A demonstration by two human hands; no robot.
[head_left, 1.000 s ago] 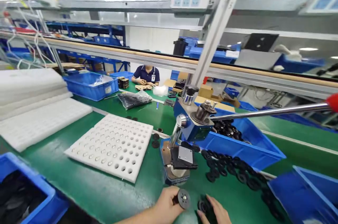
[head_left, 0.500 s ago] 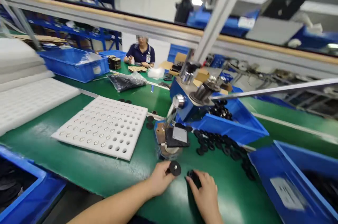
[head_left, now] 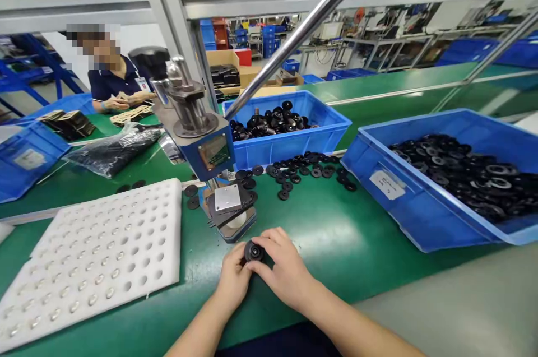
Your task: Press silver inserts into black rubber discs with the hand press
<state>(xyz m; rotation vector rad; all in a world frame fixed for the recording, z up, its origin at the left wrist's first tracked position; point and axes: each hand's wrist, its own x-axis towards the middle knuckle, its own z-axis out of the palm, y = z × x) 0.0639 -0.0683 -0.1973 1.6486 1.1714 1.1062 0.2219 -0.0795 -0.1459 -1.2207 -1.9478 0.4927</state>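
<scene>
Both my hands meet over the green table just in front of the hand press. Between them sits a small black round part. My left hand pinches it from the left, and my right hand closes on it from the right with fingers curled over it. The press's plate and die lie a little beyond my fingers. Its long steel lever slants up to the right.
A white foam tray with holes lies at left. Loose black discs are scattered behind the press. Two blue bins of black parts stand at centre and right. A person works across the table beside a black bag.
My view swung right and down. My two hands came together: the left hand's disc and the part under the right hand now meet in front of the press.
</scene>
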